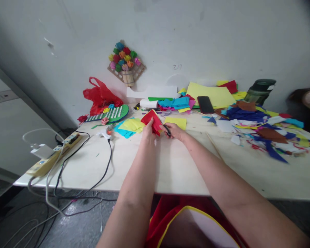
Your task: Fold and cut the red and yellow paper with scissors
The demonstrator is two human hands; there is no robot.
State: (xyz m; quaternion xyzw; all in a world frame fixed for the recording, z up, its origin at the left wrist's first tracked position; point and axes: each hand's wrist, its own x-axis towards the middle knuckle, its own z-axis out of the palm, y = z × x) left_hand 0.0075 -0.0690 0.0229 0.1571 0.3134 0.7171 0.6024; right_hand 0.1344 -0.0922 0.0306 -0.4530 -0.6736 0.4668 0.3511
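A folded piece of red paper (pixel 153 120) is pinched in my left hand (pixel 148 130), raised just over the table. My right hand (pixel 173 131) is closed around the black handles of a pair of scissors (pixel 167 130), right beside the paper's right edge. Whether the blades touch the paper cannot be made out. Yellow paper (pixel 131 125) and light blue paper (pixel 124 130) lie to the left of my left hand. Another yellow sheet (pixel 179 123) lies behind my right hand.
A glue gun (pixel 105 133) with a black cord and a power strip (pixel 54 156) occupy the left. Paper scraps (pixel 271 134) heap up on the right, near a dark bottle (pixel 260 91). A phone (pixel 205 104) rests at the back, and a thin stick (pixel 215 146) lies beside my right forearm.
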